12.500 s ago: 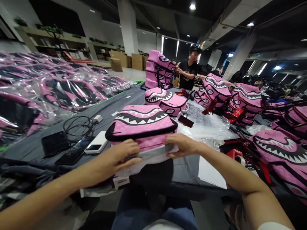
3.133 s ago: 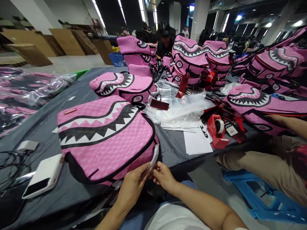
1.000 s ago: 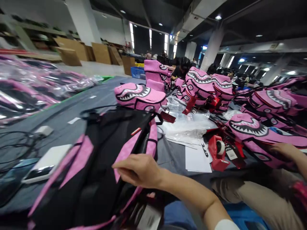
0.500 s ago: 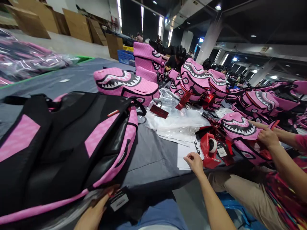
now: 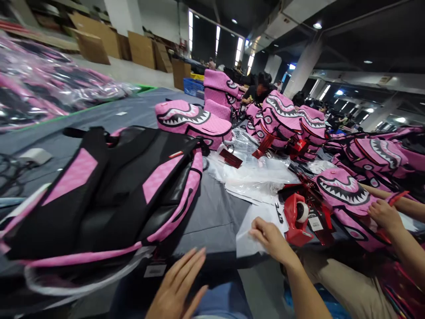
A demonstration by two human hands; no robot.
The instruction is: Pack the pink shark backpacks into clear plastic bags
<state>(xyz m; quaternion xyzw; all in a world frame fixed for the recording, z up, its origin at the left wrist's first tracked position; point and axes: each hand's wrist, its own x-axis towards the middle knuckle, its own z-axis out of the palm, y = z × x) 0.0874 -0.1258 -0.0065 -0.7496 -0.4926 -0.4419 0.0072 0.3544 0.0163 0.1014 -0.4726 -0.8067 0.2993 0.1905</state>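
Note:
My left hand (image 5: 179,283) is empty, its fingers stretched out, in front of the table edge. Close to it a black tag with a white label (image 5: 155,270) hangs below a pink-and-black backpack (image 5: 122,190), which lies with its straps up. A clear plastic bag (image 5: 79,288) sticks out from under the backpack's near edge. My right hand (image 5: 270,239) pinches a sheet of white paper (image 5: 244,232) at the table's front. Just right of that hand stands a red tape dispenser (image 5: 295,223) with a roll of white tape (image 5: 302,212).
Clear plastic bags (image 5: 252,170) and dark red tags (image 5: 230,158) lie mid-table. Pink shark-mouth backpacks (image 5: 195,119) stand behind. At right, a co-worker's hand (image 5: 385,215) is on another backpack (image 5: 345,190). Bagged backpacks (image 5: 49,84) are heaped at left; a cable (image 5: 11,170) lies near.
My left hand has let go of the tag and moved right, fingers now spread. My right hand has taken hold of the paper, which is now lifted and bent. The view has turned left.

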